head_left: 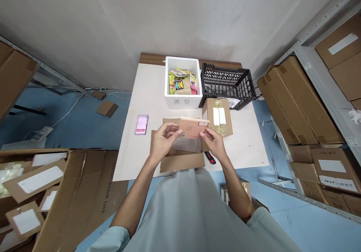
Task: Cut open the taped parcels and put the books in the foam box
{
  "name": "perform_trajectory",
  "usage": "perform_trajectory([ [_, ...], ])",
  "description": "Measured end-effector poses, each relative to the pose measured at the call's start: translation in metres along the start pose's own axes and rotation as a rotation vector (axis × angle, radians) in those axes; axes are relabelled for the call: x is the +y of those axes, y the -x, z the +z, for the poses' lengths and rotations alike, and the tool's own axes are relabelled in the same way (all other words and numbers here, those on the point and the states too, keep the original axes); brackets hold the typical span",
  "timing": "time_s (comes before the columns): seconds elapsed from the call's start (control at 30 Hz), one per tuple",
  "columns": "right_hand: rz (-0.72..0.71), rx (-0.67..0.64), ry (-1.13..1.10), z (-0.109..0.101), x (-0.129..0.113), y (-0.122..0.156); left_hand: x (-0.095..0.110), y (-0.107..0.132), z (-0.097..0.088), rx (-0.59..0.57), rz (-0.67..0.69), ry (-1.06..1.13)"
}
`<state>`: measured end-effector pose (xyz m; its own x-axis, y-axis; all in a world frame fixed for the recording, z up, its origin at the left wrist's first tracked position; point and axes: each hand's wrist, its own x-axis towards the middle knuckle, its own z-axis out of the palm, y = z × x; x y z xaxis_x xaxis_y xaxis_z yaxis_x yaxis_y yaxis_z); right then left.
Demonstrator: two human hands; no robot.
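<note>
We appear to be in a storeroom with a packing spot: metal shelves on our right carry brown cartons, and on our left a big open box holds labelled parcels. On the white tabletop we see a taped carton, a box cutter and a black plastic crate, beside a plain grey wall.

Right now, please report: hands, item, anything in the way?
Left hand, right hand: holding flat pinkish item at opposite ends. Item above open carton. Cutter beside carton, seemingly not blocking.
</note>
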<state>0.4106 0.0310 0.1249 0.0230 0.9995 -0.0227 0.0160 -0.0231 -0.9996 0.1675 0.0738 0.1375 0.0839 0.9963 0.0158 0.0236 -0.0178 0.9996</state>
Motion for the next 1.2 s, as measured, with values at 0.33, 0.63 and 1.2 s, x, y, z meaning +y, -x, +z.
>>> perform_trajectory([
  [0.33, 0.176, -0.077, -0.031, -0.009, 0.004, 0.014, -0.010, 0.003, -0.010, -0.159, -0.127, -0.147],
  [0.63, 0.127, -0.042, 0.099, -0.021, -0.007, 0.018, 0.002, -0.001, -0.012, -0.237, -0.124, -0.177],
  [1.2, 0.310, 0.001, -0.052, 0.004, -0.023, 0.003, 0.022, -0.010, -0.002, -0.184, -0.328, -0.052],
])
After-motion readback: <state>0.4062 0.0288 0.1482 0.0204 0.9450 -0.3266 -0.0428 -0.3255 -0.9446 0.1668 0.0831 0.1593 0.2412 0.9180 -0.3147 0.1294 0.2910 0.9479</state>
